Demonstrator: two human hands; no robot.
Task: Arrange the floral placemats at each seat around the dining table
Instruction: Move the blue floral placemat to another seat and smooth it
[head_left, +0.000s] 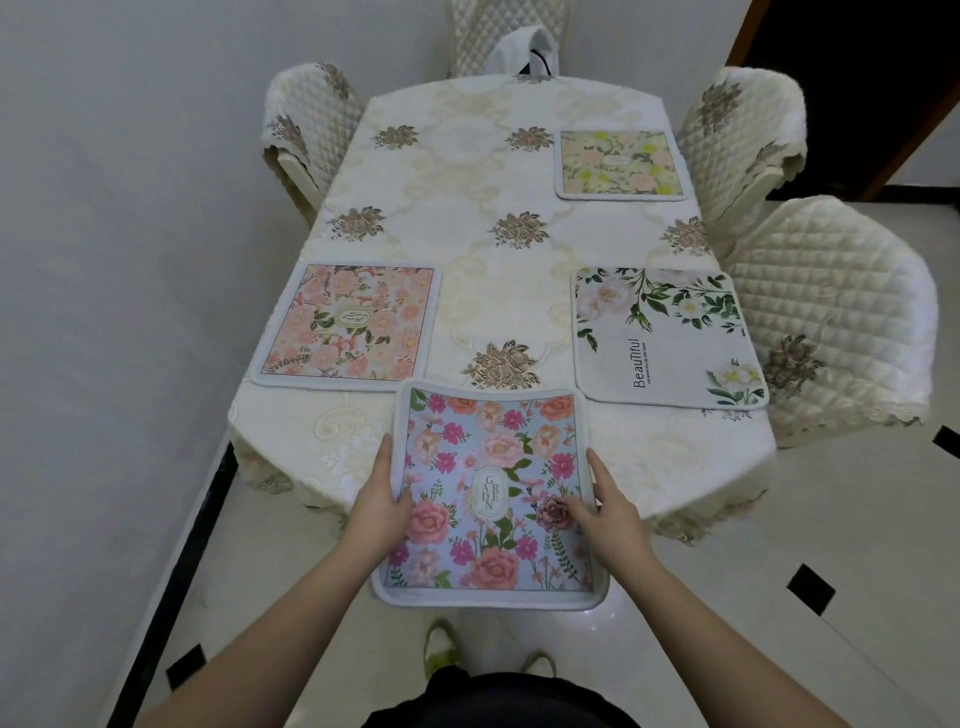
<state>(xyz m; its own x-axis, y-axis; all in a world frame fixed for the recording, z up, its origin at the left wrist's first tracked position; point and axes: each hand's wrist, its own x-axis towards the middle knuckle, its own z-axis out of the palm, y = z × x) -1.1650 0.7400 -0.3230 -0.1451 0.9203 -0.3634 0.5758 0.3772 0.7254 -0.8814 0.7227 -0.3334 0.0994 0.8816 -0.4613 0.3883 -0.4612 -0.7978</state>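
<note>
A blue floral placemat with pink and peach flowers hangs partly over the near end of the dining table. My left hand grips its left edge, thumb on top. My right hand grips its right edge the same way. Three other placemats lie flat on the cream tablecloth: a pink-peach one at the left, a white one with green leaves at the right, and a yellow-peach one at the far right.
Quilted cream chairs stand around the table: one at the far left, one at the far end, two on the right. A wall runs close along the left. My shoes stand on the tiled floor below.
</note>
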